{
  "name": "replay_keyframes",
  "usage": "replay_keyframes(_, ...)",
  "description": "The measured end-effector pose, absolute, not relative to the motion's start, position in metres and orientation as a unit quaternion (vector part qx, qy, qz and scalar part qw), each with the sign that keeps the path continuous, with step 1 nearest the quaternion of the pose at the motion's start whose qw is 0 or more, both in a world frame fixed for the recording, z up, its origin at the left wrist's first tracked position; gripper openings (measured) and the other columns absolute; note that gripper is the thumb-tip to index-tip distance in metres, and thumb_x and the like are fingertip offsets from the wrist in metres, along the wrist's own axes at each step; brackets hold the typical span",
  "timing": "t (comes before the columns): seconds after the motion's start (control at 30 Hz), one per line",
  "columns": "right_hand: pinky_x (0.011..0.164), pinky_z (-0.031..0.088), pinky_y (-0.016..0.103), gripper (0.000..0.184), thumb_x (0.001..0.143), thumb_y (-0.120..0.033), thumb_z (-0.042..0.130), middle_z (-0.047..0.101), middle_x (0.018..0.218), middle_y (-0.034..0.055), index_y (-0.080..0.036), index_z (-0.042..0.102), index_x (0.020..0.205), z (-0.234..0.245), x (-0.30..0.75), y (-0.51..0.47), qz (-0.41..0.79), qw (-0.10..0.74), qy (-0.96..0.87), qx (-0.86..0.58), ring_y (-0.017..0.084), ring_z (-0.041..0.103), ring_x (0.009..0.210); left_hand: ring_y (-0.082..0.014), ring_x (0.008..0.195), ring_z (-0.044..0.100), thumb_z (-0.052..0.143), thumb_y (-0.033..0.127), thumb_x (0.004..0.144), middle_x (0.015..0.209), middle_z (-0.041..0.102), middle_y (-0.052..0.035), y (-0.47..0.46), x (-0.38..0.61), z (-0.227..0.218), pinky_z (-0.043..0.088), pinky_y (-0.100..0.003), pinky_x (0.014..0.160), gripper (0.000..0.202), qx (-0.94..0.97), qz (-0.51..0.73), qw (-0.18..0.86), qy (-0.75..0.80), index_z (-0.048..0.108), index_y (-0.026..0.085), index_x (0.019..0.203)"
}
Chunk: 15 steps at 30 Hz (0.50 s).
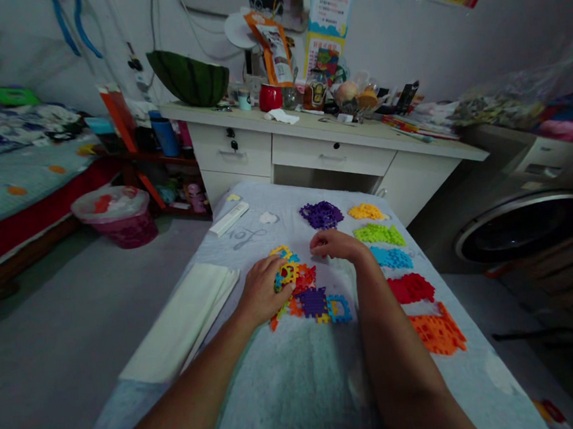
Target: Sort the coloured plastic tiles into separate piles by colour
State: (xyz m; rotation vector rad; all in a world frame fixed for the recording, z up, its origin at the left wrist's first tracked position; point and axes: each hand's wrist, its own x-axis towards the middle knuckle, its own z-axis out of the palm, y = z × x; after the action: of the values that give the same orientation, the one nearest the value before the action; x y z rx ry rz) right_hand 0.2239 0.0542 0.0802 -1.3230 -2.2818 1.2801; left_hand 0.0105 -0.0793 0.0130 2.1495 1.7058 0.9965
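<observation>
My left hand point(262, 289) rests on a multicoloured assembly of interlocking plastic tiles point(308, 292) lying on a cloth-covered table point(290, 386); its fingers curl over the assembly's left edge. My right hand point(336, 245) hovers just past the assembly with fingers curled in a pinch; what they hold is too small to make out. Sorted heaps of loose tiles line the right side: purple point(321, 214), yellow point(366, 212), green point(379, 234), blue point(392, 257), red point(411, 288) and orange point(438, 331).
A folded white cloth point(185, 318) lies at the table's left. A white remote-like bar point(229, 218) sits at the far left corner. Beyond stand a cluttered white desk point(330, 145) with half a watermelon point(189, 78), a bed point(15, 176), a pink bin point(118, 216) and a washing machine point(530, 222).
</observation>
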Motion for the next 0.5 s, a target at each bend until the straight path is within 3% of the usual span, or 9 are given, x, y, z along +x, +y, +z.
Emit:
replay_keyframes(0.07,0.045,0.037,0.018,0.009,0.067,-0.023,0.066,0.061,0.058,-0.0023,-0.016,0.066,0.073,0.085,0.216,0.047,0.445,0.022,-0.780,-0.438,0.009,0.051,0.049,-0.0294,0.123,0.052,0.063,0.035,0.079,0.131,0.058,-0.0114,-0.079,0.010,0.013,0.041,-0.048,0.106,0.049,0.732,0.339,0.112,0.581,0.057,0.019,0.124)
replay_keyframes(0.17,0.044,0.040,0.018,0.008,0.066,-0.021,0.068,0.062,0.056,-0.0020,-0.017,0.064,0.072,0.087,0.207,0.041,0.472,-0.037,-0.764,-0.437,0.010,0.055,0.049,-0.0296,0.123,0.051,0.063,0.035,0.078,0.131,0.058,-0.0114,-0.079,0.010,0.012,0.041,-0.048,0.105,0.049,0.731,0.341,0.112,0.581,0.057,0.019,0.124)
replay_keyframes(0.33,0.042,0.041,0.018,0.013,0.061,-0.014,0.070,0.062,0.052,-0.0028,-0.017,0.062,0.070,0.088,0.203,0.038,0.506,-0.029,-0.746,-0.432,0.011,0.056,0.046,-0.0296,0.122,0.052,0.063,0.036,0.078,0.131,0.057,-0.0100,-0.079,0.010,0.011,0.041,-0.047,0.104,0.049,0.731,0.346,0.110,0.578,0.057,0.022,0.125)
replay_keyframes(0.5,0.040,0.039,0.018,0.010,0.065,-0.016,0.067,0.059,0.051,-0.0047,-0.017,0.060,0.073,0.095,0.209,0.037,0.516,0.022,-0.755,-0.404,0.009,0.052,0.042,-0.0299,0.123,0.051,0.063,0.035,0.079,0.131,0.057,-0.0103,-0.079,0.011,0.012,0.040,-0.048,0.105,0.049,0.730,0.343,0.111,0.580,0.057,0.021,0.125)
